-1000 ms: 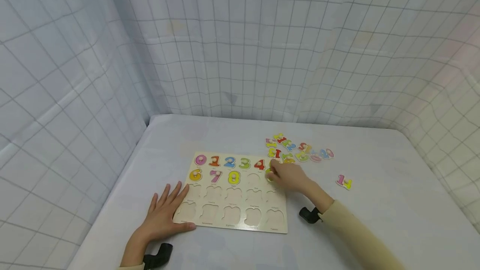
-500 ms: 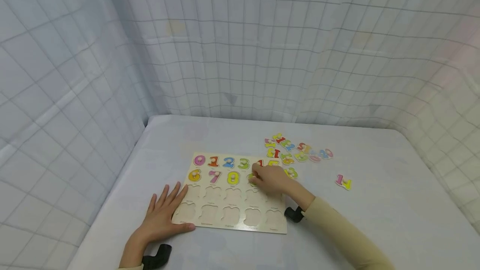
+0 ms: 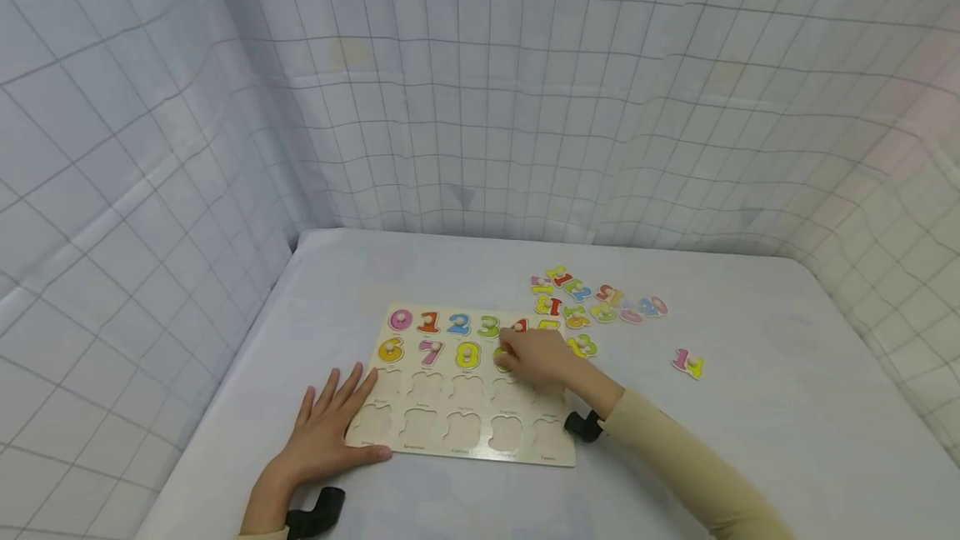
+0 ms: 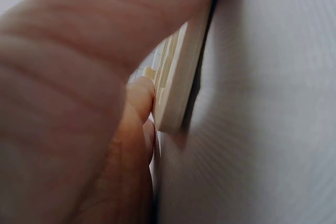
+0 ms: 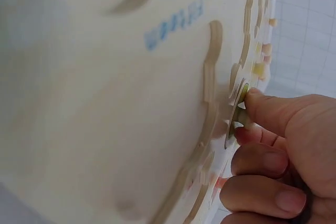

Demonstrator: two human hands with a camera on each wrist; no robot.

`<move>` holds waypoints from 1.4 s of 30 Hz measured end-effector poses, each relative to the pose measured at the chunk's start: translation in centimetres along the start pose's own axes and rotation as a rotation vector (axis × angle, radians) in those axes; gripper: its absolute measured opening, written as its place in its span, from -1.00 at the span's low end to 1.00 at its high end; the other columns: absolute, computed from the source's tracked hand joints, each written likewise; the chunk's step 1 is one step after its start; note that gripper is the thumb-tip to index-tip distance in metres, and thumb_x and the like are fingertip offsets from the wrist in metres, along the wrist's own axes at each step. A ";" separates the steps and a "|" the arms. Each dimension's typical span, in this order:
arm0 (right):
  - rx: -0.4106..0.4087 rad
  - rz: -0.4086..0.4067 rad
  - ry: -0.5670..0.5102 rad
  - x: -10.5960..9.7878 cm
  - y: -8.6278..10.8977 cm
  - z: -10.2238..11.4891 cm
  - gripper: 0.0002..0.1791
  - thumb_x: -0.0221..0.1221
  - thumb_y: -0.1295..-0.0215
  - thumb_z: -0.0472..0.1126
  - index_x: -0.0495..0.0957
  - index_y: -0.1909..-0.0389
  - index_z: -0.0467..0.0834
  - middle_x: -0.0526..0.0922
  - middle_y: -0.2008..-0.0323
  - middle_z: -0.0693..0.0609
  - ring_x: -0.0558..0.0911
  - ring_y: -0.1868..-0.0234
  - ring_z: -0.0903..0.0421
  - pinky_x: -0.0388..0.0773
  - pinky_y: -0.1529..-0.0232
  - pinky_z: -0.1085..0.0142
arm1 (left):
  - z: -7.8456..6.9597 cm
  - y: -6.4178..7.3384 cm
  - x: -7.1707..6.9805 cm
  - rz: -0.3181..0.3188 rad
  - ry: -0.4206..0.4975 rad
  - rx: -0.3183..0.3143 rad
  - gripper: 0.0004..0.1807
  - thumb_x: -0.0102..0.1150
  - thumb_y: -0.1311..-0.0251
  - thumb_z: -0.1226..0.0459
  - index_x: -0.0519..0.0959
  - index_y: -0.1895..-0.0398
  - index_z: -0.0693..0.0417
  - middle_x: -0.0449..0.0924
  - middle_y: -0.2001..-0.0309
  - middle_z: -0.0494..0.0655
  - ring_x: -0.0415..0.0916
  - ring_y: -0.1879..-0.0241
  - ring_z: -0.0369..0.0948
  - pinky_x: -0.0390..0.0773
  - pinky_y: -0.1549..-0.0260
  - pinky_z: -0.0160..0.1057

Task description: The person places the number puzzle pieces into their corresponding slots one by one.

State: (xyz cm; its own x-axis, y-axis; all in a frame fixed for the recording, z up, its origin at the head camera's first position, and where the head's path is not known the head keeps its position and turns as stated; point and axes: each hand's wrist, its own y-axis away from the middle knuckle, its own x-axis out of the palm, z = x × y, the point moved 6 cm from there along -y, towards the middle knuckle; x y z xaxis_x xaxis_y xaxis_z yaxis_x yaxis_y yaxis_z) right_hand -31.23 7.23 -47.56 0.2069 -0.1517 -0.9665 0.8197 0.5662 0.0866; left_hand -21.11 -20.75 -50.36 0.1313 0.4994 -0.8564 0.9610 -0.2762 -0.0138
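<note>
A wooden number puzzle board (image 3: pixel 480 437) lies flat on the table, with the pieces 0 to 3 showing in its top row and a 6, a 7 and a yellow 8 (image 3: pixel 468 355) below. Just right of the 8, my right hand (image 3: pixel 543 358) pinches a yellow-green number piece (image 5: pixel 239 111) between thumb and finger. This piece sits slightly tilted at its recess in the right wrist view; my fingers hide most of it in the head view. My left hand (image 3: pixel 326 432) rests spread at the board's left edge, fingertips and thumb touching it.
Several loose number pieces (image 3: pixel 576 317) lie in a cluster beyond the board's upper right corner. A pink and yellow piece (image 3: pixel 687 363) lies apart on the right. Gridded white cloth walls (image 3: pixel 465 123) enclose the white table (image 3: pixel 750 440).
My right hand has moved left with the yellow-green piece, from the board's right edge to the recess beside the 8. A loose piece near that edge is now uncovered. The left hand stays put.
</note>
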 end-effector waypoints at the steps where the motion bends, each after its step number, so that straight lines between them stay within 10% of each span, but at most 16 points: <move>1: 0.007 0.003 0.000 0.1 0.0 -0.1 -0.69 0.10 -0.35 0.07 0.29 0.47 0.00 0.27 0.68 0.15 0.30 0.65 0.24 0.12 0.61 0.38 | 0.0 0.0 0.0 0.000 0.002 0.001 0.18 0.31 0.20 -0.31 0.10 -0.47 0.04 -0.09 -0.47 0.13 -0.36 -0.42 0.19 -0.46 -0.24 0.25; 26: 0.065 0.027 -0.076 0.3 0.1 -0.9 -0.71 0.09 -0.33 0.14 0.37 0.41 0.03 0.32 0.71 0.16 0.34 0.66 0.21 0.16 0.62 0.35 | 0.1 0.0 0.0 0.001 -0.001 0.001 0.18 0.31 0.20 -0.31 0.10 -0.48 0.02 -0.10 -0.47 0.12 -0.36 -0.43 0.18 -0.46 -0.25 0.25; 35: 0.179 -0.085 -0.201 -2.0 1.4 -5.9 -0.69 0.07 -0.35 0.13 0.45 0.40 -0.01 0.31 0.71 0.13 0.28 0.68 0.20 0.14 0.65 0.35 | 0.0 -0.1 0.0 0.001 -0.002 -0.002 0.18 0.31 0.20 -0.31 0.10 -0.47 0.02 -0.10 -0.48 0.11 -0.36 -0.42 0.18 -0.46 -0.25 0.24; 42: 0.417 -0.129 -0.219 -3.8 3.4 -12.3 -0.56 -0.02 -0.40 0.17 0.50 0.29 -0.16 0.39 0.66 0.04 0.34 0.67 0.13 0.19 0.66 0.32 | -0.1 -0.1 0.0 -0.002 0.000 0.000 0.18 0.31 0.20 -0.31 0.10 -0.48 0.02 -0.10 -0.48 0.11 -0.36 -0.42 0.18 -0.47 -0.25 0.23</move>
State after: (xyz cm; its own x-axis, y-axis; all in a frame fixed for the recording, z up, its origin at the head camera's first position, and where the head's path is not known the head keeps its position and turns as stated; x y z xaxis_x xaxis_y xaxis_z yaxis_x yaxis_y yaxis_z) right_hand -35.80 19.68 -46.60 0.1605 -0.3911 -0.9063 0.9809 0.1654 0.1023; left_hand -21.18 -20.69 -50.30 0.1293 0.5003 -0.8561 0.9612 -0.2753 -0.0157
